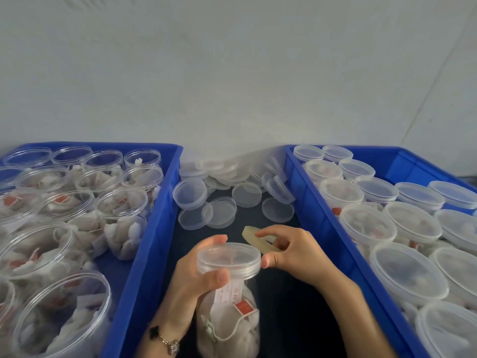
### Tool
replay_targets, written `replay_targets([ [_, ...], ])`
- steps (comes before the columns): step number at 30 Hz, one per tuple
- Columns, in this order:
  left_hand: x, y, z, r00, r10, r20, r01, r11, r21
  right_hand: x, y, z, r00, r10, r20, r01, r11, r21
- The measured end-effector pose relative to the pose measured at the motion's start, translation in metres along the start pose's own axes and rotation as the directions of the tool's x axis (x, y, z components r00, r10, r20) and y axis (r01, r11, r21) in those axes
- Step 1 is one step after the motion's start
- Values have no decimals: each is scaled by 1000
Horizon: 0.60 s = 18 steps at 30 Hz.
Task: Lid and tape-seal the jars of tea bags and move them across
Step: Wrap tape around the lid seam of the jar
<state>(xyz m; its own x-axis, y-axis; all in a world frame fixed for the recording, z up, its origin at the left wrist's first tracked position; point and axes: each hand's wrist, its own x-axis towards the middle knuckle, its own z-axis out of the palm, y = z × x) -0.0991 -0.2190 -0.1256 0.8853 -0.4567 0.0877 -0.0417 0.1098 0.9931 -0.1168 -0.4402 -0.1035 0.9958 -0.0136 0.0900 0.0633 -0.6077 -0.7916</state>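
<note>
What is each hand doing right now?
Left hand: holding the lidded jar just under its lid.
Right hand: holding the roll of tape, thumb at the lid's edge.

A single wide-angle head view looks forward and steeply down from just above the person's chest, facing a pale wall (232, 73) that fills the upper half of the frame. The dark counter (284, 293) runs down the middle, flanked by the left bin (144, 228) and right bin (325, 218), whose sides splay outward with the lens distortion. The camera sits close: the left hand (196, 277) and right hand (291, 251) appear large at bottom centre, forearms entering from the lower edge, and both bins are cropped by the frame's sides.
</note>
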Motion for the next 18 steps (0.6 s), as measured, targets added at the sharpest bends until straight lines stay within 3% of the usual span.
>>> replay_targets([
  [3, -2, -3, 0, 994, -47, 100, 51, 998, -42, 0, -3, 3, 996, -14, 92, 10, 999, 42],
  [5, -3, -5, 0, 994, -74, 79, 81, 993, -83, -1, -5, 3, 994, -9, 107, 6, 999, 31],
  [8, -2, -4, 3, 996, -76, 34, 77, 997, -11, -2, -6, 1, 1000, 15, 12, -15, 1000, -20],
  [12, 1, 3, 5, 997, 44, -68, -36, 992, 118, -1, -11, 0, 992, 94, -89, -114, 959, -259],
  [15, 4, 14, 8, 992, 70, -105, -24, 922, 387, -6, -14, 8, 990, 58, -127, -98, 936, -338],
  [18, 11, 29, 14, 982, 38, -185, 110, 684, 721, -10, -10, 18, 985, -8, -171, -62, 914, -400],
])
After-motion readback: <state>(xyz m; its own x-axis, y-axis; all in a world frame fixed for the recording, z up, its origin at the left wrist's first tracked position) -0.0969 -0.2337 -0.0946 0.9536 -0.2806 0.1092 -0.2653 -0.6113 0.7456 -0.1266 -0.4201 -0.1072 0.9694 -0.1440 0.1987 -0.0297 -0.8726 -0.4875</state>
